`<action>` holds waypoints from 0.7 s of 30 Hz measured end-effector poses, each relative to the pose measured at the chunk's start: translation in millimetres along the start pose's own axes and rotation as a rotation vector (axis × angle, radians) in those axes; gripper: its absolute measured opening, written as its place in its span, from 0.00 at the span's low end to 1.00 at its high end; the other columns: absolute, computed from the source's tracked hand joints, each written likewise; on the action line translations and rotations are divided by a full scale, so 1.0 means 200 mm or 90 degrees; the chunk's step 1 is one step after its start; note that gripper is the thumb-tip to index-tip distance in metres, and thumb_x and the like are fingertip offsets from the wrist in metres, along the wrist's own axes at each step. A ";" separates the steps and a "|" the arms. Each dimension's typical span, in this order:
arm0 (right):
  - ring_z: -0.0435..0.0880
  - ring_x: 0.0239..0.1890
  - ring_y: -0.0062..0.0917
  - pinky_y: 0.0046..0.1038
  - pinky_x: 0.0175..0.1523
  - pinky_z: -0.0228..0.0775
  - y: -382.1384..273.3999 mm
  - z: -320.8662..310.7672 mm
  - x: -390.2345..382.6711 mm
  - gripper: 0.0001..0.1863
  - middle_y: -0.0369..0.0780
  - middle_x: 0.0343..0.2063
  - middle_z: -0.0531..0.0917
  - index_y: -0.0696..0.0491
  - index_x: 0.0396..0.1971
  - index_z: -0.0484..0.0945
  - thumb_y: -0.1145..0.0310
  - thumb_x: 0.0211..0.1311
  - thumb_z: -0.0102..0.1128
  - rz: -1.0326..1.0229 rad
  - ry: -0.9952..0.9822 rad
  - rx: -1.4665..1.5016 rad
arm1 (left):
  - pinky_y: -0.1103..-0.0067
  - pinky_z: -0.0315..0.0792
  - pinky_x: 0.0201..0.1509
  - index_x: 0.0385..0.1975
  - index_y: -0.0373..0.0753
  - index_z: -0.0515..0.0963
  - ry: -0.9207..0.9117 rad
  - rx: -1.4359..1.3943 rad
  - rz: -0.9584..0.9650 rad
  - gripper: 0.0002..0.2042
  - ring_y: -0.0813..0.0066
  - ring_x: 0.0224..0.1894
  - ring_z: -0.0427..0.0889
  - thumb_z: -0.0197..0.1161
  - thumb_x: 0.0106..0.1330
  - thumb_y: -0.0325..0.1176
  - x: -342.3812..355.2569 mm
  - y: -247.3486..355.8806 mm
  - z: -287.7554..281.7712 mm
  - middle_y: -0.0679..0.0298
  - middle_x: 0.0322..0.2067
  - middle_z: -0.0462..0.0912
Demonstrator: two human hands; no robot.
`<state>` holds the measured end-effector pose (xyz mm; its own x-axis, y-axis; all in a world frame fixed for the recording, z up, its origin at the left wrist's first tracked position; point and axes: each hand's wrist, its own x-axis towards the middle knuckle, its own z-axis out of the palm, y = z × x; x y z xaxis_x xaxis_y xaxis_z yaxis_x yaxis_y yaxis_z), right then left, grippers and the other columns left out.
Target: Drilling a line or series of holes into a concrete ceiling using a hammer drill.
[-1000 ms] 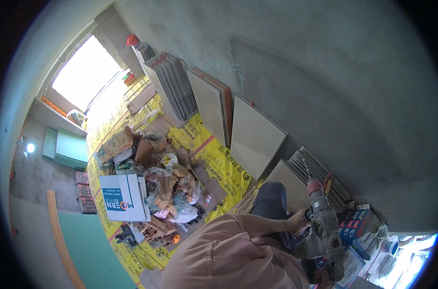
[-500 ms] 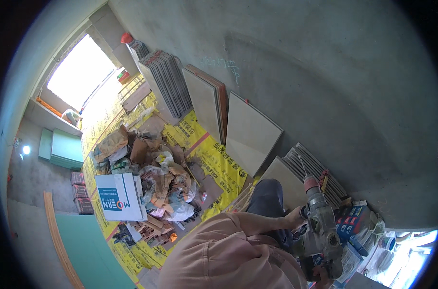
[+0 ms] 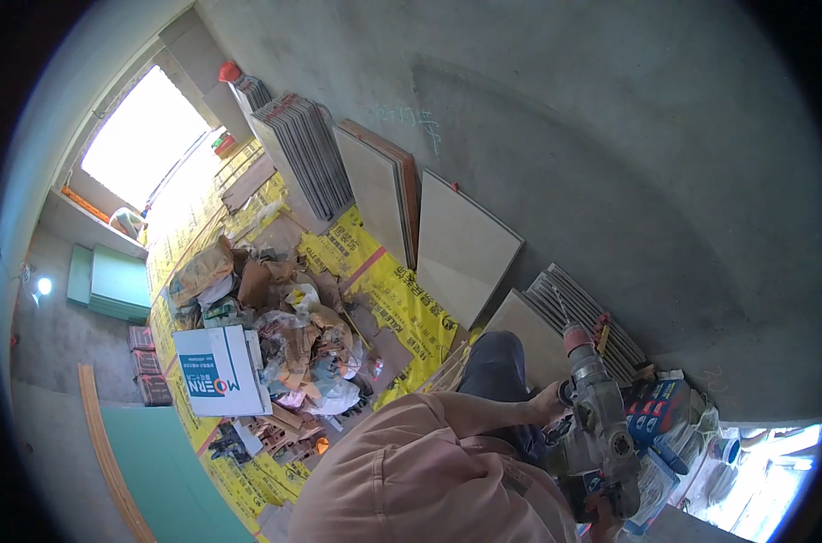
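A grey rotary hammer drill (image 3: 601,416) with a long bit and a red collar points up toward the stacked tiles (image 3: 542,335) leaning at the wall. My left hand (image 3: 548,403) is closed on its side handle. My right hand (image 3: 603,520), partly hidden at the lower edge, grips the rear handle. Under and beside the drill lie red-and-blue printed bags (image 3: 655,407) and clear plastic. My pink-sleeved arm and dark trouser leg fill the lower middle.
A heap of paper and plastic waste (image 3: 293,344) with a white carton (image 3: 203,371) lies on yellow floor sheeting (image 3: 393,299). More tiles (image 3: 465,244) lean along the concrete wall (image 3: 628,163). Green boards (image 3: 117,276) and timber strips (image 3: 99,416) stand at left. A bright opening (image 3: 144,127) is at upper left.
The room has shifted slightly leftward and upward in view. The drill also sits a little further left in the picture, still held by both hands.
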<state>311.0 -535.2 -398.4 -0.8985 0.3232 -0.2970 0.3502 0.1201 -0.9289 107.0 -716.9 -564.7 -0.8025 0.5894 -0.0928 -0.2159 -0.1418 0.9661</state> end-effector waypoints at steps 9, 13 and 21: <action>0.80 0.25 0.23 0.27 0.34 0.72 0.00 -0.01 -0.01 0.13 0.37 0.21 0.81 0.56 0.36 0.79 0.66 0.53 0.66 -0.003 0.000 0.003 | 0.72 0.77 0.50 0.51 0.39 0.79 0.017 -0.012 0.026 0.12 0.74 0.43 0.83 0.63 0.69 0.27 0.03 -0.14 0.02 0.62 0.41 0.87; 0.80 0.25 0.22 0.27 0.34 0.72 0.01 -0.02 -0.02 0.13 0.37 0.22 0.81 0.56 0.36 0.79 0.66 0.53 0.66 -0.003 0.003 0.005 | 0.72 0.77 0.50 0.51 0.39 0.79 0.005 -0.037 0.064 0.12 0.73 0.44 0.83 0.63 0.69 0.25 0.03 -0.13 0.02 0.63 0.41 0.87; 0.81 0.25 0.22 0.27 0.34 0.73 0.00 -0.01 -0.03 0.14 0.37 0.22 0.81 0.56 0.37 0.79 0.66 0.53 0.67 -0.005 0.001 0.003 | 0.72 0.79 0.47 0.51 0.39 0.79 -0.022 -0.039 0.046 0.13 0.73 0.42 0.84 0.65 0.69 0.26 0.02 -0.10 0.01 0.62 0.40 0.87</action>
<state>317.6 -534.8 -396.5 -0.9011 0.3232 -0.2892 0.3417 0.1186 -0.9323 108.9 -710.0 -584.1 -0.7976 0.6030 -0.0146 -0.1931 -0.2322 0.9533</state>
